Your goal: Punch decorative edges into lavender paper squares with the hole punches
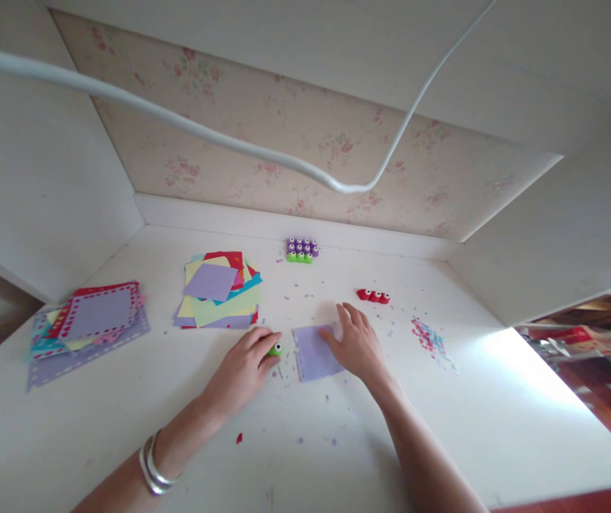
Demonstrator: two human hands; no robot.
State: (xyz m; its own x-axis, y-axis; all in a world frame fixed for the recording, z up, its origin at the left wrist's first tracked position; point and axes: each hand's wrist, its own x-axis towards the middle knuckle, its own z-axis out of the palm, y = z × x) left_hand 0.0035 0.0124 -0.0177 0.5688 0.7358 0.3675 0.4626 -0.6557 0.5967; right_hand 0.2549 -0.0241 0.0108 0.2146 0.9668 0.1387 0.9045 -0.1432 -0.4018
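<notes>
A purple paper sheet lies on the white table in front of me. My left hand is closed around a small green punch, just left of the sheet. Over the sheet's right side, my right hand is open with its fingers apart, the thumb at the paper. Small paper bits lie scattered between the punch and the sheet.
Loose coloured papers are stacked at the back left, and bordered papers lie farther left. Purple and green punches stand near the back wall. Red punches and a pile of cut-outs are on the right.
</notes>
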